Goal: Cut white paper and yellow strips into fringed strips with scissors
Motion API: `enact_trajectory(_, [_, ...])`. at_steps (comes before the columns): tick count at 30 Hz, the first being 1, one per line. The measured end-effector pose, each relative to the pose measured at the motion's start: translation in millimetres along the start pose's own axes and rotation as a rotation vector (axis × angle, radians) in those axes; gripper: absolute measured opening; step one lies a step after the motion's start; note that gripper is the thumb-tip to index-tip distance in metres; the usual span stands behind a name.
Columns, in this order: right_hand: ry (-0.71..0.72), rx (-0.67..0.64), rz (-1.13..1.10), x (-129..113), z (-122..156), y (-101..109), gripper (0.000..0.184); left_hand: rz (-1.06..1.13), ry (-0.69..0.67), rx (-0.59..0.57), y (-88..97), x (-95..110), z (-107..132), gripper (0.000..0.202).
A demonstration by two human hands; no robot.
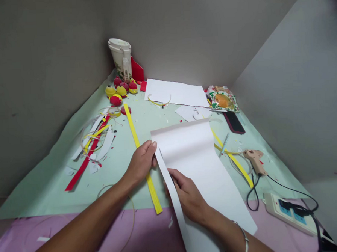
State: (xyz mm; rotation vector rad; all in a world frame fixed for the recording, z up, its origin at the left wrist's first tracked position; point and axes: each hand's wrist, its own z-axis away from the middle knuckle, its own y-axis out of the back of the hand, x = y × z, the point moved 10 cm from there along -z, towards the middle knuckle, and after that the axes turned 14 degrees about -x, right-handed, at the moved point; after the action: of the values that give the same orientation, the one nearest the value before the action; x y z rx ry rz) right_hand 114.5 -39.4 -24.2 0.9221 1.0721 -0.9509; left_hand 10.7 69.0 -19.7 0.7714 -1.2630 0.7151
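Head view: two hands hold a white sheet (198, 154) just right of the yellow strip (133, 129).
Left hand (142, 161) grip pinches its upper edge, touching the strip; right hand (189, 194) grip pinches the folded edge lower down; the sheet looks light, floppy and easily creased; best held by its edges.

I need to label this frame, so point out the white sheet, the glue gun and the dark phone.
white sheet (198, 154), head view, middle of its curved upper part.
glue gun (254, 160), head view, on its body.
dark phone (234, 122), head view, middle of its top face.
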Motion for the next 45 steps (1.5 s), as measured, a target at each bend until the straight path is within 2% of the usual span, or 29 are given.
enact_trajectory(13, [0.024, -0.002, -0.07, -3.3, -2.8, 0.0, 0.035, -0.014, -0.009, -0.005, -0.7, 1.5, -0.2, 0.041])
enact_trajectory(38, [0.03, 0.0, -0.028, -3.6, -2.2, 2.1, 0.034, 0.063, 0.025, -0.018, -2.9, -4.3, -1.3, 0.039])
enact_trajectory(45, [0.017, -0.007, -0.026, -1.7, -2.6, 1.3, 0.034, 0.021, 0.0, 0.047, 4.6, -0.2, -0.2, 0.037])
